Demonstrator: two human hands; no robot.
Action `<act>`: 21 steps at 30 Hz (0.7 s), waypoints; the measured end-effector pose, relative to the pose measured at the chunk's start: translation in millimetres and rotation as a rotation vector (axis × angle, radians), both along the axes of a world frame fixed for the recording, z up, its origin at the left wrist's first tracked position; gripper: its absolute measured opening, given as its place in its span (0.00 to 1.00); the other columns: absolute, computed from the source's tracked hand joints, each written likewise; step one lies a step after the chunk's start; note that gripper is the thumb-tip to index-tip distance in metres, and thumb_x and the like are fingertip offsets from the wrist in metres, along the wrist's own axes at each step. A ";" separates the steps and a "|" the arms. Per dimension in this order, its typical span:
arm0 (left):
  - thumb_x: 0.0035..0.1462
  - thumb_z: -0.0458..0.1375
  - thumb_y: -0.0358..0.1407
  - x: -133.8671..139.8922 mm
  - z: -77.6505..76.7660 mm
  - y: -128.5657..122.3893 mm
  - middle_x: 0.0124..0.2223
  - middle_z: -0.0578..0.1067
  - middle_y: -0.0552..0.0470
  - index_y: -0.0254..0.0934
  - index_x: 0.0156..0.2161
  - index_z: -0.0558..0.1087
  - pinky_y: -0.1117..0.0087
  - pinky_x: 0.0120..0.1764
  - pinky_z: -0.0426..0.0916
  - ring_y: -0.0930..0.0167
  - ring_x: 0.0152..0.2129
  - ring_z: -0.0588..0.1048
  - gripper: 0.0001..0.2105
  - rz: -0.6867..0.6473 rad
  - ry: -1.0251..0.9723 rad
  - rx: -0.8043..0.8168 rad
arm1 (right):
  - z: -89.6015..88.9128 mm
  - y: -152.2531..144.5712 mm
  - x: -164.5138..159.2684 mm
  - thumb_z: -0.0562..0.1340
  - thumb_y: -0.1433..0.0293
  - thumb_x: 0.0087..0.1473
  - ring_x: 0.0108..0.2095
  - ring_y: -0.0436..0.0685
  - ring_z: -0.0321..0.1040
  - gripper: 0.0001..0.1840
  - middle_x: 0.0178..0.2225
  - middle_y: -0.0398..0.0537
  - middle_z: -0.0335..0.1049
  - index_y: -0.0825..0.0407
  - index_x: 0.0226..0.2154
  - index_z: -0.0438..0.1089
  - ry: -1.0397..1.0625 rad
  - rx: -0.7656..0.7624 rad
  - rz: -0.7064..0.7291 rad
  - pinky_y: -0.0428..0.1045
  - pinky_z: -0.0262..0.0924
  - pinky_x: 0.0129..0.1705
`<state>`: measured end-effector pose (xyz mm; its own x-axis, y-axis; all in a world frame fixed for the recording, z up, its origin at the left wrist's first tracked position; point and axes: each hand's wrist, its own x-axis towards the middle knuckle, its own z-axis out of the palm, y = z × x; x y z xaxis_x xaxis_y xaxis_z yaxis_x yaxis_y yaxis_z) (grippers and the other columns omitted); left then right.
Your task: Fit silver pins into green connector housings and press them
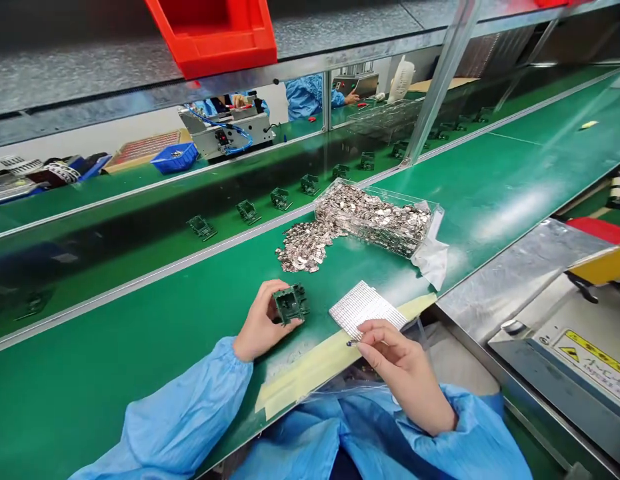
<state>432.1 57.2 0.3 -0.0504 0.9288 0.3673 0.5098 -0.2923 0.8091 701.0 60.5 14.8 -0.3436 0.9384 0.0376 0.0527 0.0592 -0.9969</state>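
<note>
My left hand (265, 321) grips a dark green plastic housing (290, 304) with a square hollow, its fingers and thumb at the left side. To the right, my right hand (397, 363) pinches a tiny dark piece (351, 343) between thumb and fingertips; its exact kind is too small to make out. Close behind those fingertips lies a white sheet with rows of small marks (365, 308). Farther back, a clear tray (390, 233) is full of small silvery metal pieces, and a loose pile of metal pieces (305, 245) spreads out at its left end.
Several similar green housings (248, 212) stand in a row along the belt beyond a metal rail (190, 259). Yellowish tape (310, 370) runs along the bench's front edge. An orange-red bin (215, 40) overhangs on the shelf. A metal machine (565, 347) stands at right; a co-worker's blue sleeve (305, 97) shows behind.
</note>
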 end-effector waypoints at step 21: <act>0.54 0.63 0.37 80.2 -0.2 -17.9 0.34 0.71 0.52 0.40 0.52 0.65 0.77 0.27 0.65 0.76 0.25 0.69 0.21 -0.333 -0.405 -0.321 | -3.9 -8.3 -20.4 0.63 0.68 0.55 0.49 0.62 0.66 0.05 0.48 0.53 0.68 0.49 0.28 0.73 -0.158 0.205 -0.212 0.56 0.60 0.51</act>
<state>512.3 39.3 0.1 0.1844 0.9797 0.0785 0.0663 -0.0921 0.9935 680.6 52.2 10.9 -0.1580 0.9680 0.1952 0.2384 0.2292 -0.9437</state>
